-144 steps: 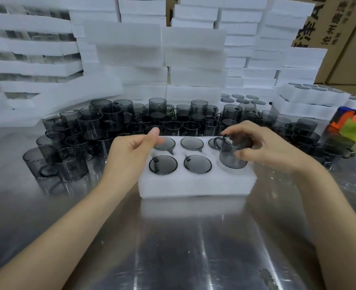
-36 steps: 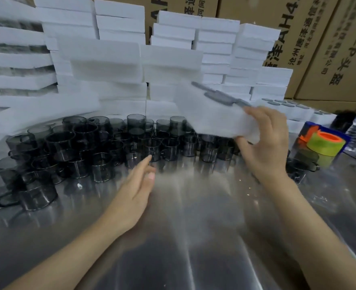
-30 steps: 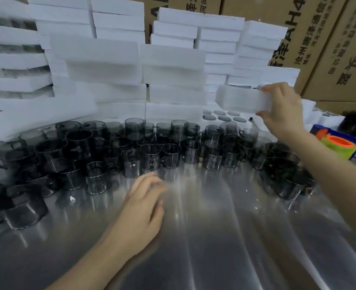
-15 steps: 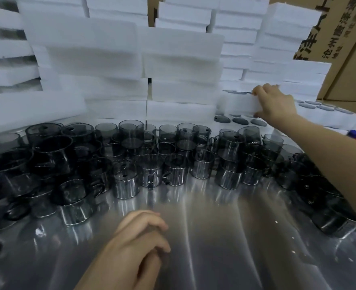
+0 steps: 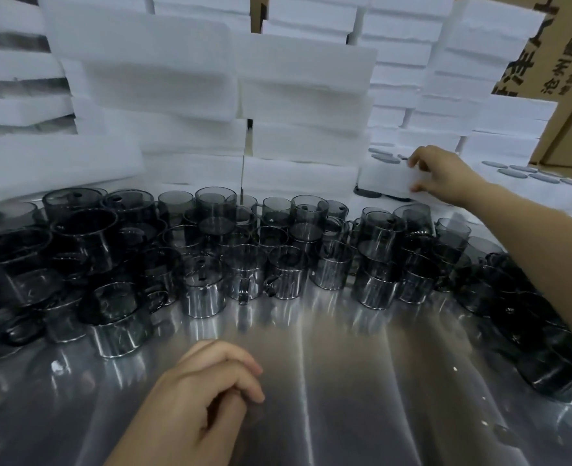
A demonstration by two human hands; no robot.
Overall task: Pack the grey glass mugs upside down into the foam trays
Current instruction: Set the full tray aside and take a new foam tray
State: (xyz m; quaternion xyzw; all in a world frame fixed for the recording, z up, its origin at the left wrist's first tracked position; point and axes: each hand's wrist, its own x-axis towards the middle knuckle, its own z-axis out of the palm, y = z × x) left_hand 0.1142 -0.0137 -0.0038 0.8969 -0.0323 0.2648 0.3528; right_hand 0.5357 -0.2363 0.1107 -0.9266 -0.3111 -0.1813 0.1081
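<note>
Head view: right hand (image 5: 442, 173) grips one foam tray (image 5: 383, 181); left hand (image 5: 207, 391) loosely curled, empty.

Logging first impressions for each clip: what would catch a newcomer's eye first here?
A dense crowd of grey mugs fills the middle of the shiny table, with a wall of stacked white foam trays right behind. At the right rear, the right hand grips one tray by its end; the left hand hangs loosely curled over the table in front, holding nothing.
</note>
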